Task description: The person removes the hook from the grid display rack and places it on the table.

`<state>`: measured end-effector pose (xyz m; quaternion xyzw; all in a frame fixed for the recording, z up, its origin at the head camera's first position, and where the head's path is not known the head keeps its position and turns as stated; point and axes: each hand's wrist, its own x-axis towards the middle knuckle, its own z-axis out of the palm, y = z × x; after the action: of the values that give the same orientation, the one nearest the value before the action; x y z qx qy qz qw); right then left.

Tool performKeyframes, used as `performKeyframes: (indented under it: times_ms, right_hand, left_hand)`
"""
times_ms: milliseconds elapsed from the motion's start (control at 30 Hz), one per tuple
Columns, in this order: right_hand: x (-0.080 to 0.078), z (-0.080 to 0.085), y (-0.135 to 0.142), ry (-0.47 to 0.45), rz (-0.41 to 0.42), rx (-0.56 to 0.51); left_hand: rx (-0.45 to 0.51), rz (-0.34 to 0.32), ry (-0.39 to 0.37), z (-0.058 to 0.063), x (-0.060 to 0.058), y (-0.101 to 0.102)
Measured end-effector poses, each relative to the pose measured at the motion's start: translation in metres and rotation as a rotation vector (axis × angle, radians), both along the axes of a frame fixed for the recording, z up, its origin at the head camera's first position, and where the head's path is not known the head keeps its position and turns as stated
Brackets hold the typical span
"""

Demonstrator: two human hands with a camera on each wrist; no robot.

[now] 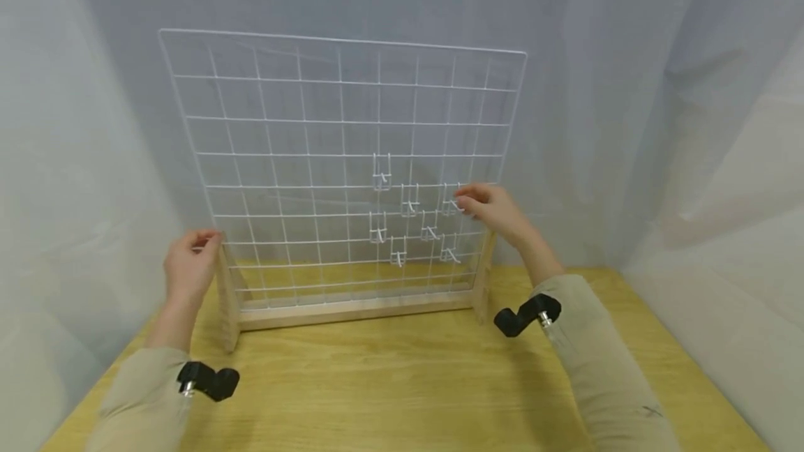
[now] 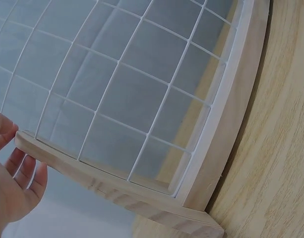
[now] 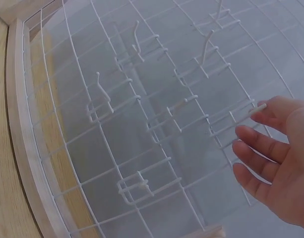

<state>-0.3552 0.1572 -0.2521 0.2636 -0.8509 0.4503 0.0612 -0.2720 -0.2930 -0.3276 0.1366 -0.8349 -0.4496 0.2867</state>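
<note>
A white wire grid panel (image 1: 283, 138) stands upright in a wooden stand (image 1: 358, 312). My left hand (image 1: 191, 264) grips the top of the stand's left upright; in the left wrist view, thumb and fingers of that hand (image 2: 15, 181) lie on either side of the wooden upright (image 2: 72, 166). Several white wire hooks hang on the grid's lower right part, among them a higher hook (image 1: 382, 176). With thumb and index finger, my right hand (image 1: 496, 211) pinches the prong of the rightmost upper hook (image 3: 233, 119). The other fingers of this hand (image 3: 275, 158) spread loosely below it.
The stand rests on a yellowish wooden table (image 1: 364, 382). Pale sheeting (image 1: 597, 124) hangs behind and at both sides. More hooks, such as a low one (image 1: 398, 257) and one at the right (image 1: 449, 254), project toward me near my right hand.
</note>
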Motion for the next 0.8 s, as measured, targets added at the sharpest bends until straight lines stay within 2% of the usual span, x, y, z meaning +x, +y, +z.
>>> performKeyframes:
  times_ms: [100,267,367,800]
  right_hand:
    - [-0.002,-0.001,-0.004,-0.041,0.015,-0.015]
    - [-0.005,-0.005,-0.009,-0.171,0.053,-0.060]
    - [-0.006,-0.006,-0.012,-0.234,0.048,-0.088]
    - [-0.009,-0.005,-0.018,-0.296,-0.060,-0.193]
  left_hand:
    - [0.005,0.008,0.008,0.000,-0.001,0.001]
    - [0.007,0.014,0.012,-0.002,-0.001,0.001]
    - [0.009,0.011,0.007,-0.003,-0.001,0.001]
    - [0.005,0.013,0.002,-0.004,-0.004,0.002]
